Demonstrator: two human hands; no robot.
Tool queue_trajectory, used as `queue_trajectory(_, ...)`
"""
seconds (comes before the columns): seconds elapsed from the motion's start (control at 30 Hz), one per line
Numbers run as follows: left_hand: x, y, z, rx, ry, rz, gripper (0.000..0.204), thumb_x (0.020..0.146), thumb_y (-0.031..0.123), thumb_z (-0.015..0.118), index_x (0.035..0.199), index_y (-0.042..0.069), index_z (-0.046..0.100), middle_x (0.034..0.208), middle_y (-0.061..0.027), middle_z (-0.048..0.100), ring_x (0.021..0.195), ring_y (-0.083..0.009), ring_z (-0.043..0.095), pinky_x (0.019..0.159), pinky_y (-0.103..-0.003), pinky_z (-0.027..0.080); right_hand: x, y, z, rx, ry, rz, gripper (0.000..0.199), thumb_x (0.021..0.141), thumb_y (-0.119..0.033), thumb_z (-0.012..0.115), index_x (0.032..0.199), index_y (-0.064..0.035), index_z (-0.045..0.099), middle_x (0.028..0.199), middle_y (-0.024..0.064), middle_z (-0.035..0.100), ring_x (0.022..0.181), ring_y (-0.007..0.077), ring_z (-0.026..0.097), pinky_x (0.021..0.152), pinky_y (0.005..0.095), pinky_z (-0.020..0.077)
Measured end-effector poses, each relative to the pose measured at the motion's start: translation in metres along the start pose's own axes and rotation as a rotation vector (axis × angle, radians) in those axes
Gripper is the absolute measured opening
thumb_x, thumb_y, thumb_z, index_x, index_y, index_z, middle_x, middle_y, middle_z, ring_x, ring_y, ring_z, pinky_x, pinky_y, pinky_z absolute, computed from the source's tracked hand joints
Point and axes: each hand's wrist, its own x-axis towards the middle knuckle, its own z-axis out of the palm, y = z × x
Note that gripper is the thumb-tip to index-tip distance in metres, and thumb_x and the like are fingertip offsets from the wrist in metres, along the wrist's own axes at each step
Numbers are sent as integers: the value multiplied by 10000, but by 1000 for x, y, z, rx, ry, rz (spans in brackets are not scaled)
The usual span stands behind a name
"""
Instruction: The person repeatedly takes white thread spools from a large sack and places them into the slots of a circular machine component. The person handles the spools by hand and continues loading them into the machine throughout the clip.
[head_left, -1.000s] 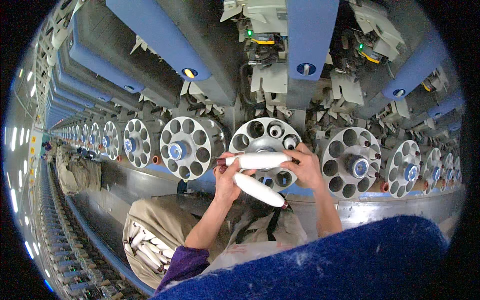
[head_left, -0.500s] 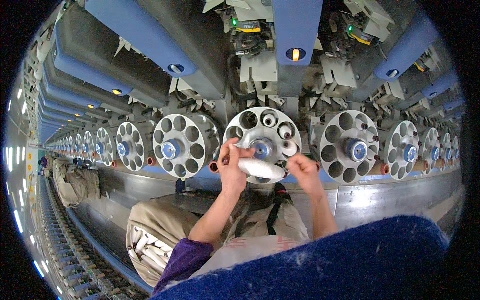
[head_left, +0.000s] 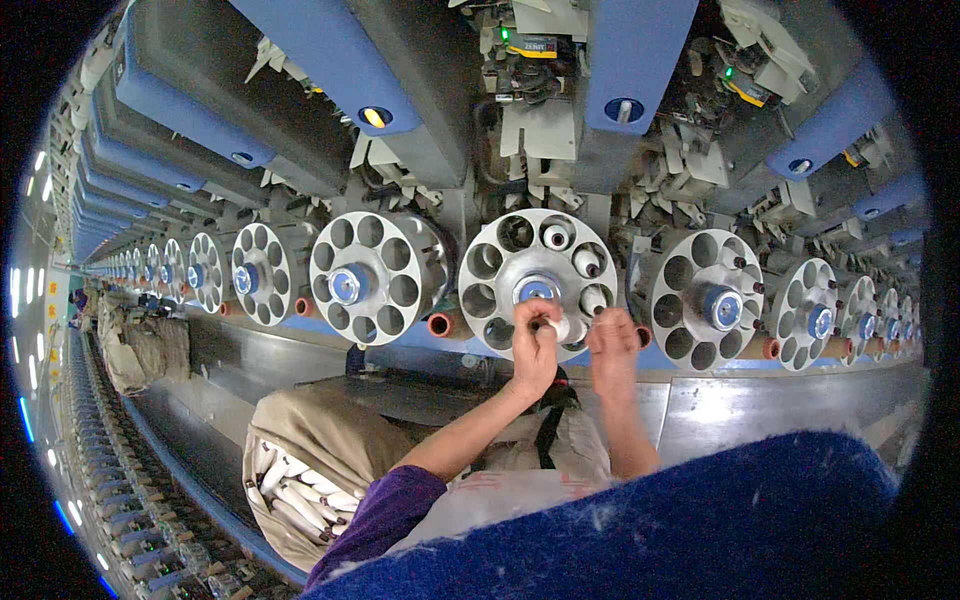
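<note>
My left hand (head_left: 536, 342) is closed round one end of a white yarn bobbin (head_left: 570, 328), just in front of the lower part of a round bobbin magazine (head_left: 528, 262). The bobbin is tilted, its far end toward the magazine's lower right holes. Close to its right side is my right hand (head_left: 614, 345), blurred, with the fingers curled in; what they pinch, if anything, cannot be made out. Several white bobbins, such as the upper one (head_left: 556, 237), sit in the magazine's upper right holes, while its left holes look dark. My left hand covers part of the blue hub.
Similar magazines stand in a row on both sides, including one to the left (head_left: 378, 262) and one to the right (head_left: 690, 270). A beige cloth bag (head_left: 330, 425) full of white bobbins hangs at lower left. Blue machine arms (head_left: 640, 60) overhang the row. A metal ledge (head_left: 740, 405) runs below.
The bobbin, earlier held crosswise before the magazine, is now lower right and points more toward it. Both hands have come closer together. The view has shifted slightly.
</note>
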Motion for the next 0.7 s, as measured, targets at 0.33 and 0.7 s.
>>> queue_trajectory(0.33,48,5,-49,-544,103,-382,87,839,77,601,835,-2,638,706,-27,583,603,-116,555,591,-236,467,34,-99,81,-496,-652,-370,104,843,-96,540,795,-4,539,733,40,500,698,158,487,638,276,402)
queue_trajectory(0.7,-83,-12,-96,726,44,-250,301,729,60,666,1024,54,610,1206,-183,453,1094,-355,452,933,-415,383,236,-79,7,-1147,16,-877,292,877,-198,552,1114,-31,523,959,92,600,807,187,583,729,297,484)
